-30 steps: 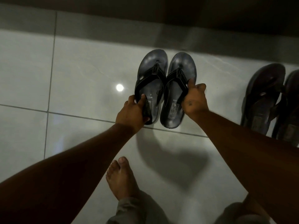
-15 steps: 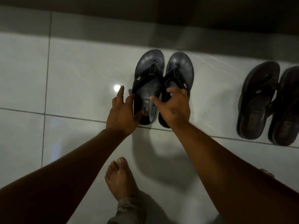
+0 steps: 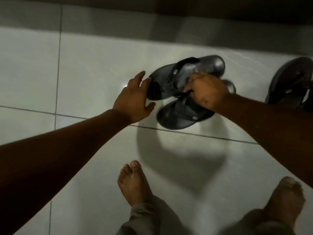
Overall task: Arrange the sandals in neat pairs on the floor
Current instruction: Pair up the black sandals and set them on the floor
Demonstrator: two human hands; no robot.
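The black sandals point(image 3: 177, 92), side by side on the floor point(image 3: 84, 65) half a second ago, now hang splayed from the right hand point(image 3: 205, 91), clenched around their straps; the left hand point(image 3: 133, 100) is spread open, fingertips touching one heel.

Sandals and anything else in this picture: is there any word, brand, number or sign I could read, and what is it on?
None can be read.
Black sandals gripped by the right hand: motion-blurred, no legible print; small metal studs on the straps carry no readable mark.
Dark sandal at the right edge: too dim.
Floor tiles: plain.
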